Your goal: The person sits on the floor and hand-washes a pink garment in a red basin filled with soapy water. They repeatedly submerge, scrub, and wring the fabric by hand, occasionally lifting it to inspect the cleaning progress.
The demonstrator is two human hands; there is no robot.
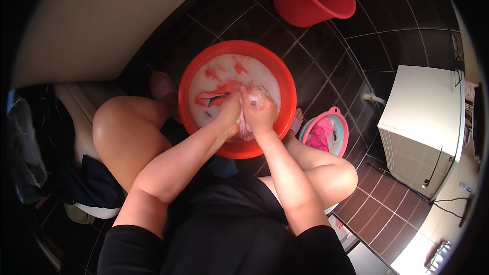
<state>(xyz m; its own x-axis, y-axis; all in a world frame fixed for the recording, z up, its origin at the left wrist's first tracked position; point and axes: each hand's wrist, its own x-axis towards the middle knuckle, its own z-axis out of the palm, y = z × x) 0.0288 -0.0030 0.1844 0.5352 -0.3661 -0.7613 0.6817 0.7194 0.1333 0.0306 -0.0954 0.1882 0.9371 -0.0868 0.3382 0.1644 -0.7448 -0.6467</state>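
Between my knees stands a red plastic basin (288,95) holding sudsy water (208,65). My left hand (230,112) and my right hand (260,109) meet over the suds, both closed on a wet, pale pink cloth (243,122). Foam clings to the right hand's knuckles. Part of the cloth is hidden under the fingers and in the foam. Left of the hands, a red, white and blue patch of fabric (214,97) shows at the surface. Whether it belongs to the same cloth, I cannot tell.
A red bucket (301,2) stands on the dark tiled floor (248,19) beyond the basin. By my right foot is a pink-rimmed basin (345,137) with bright pink cloth (321,133). A white appliance (422,103) stands at right; dark clothes (99,183) lie at left.
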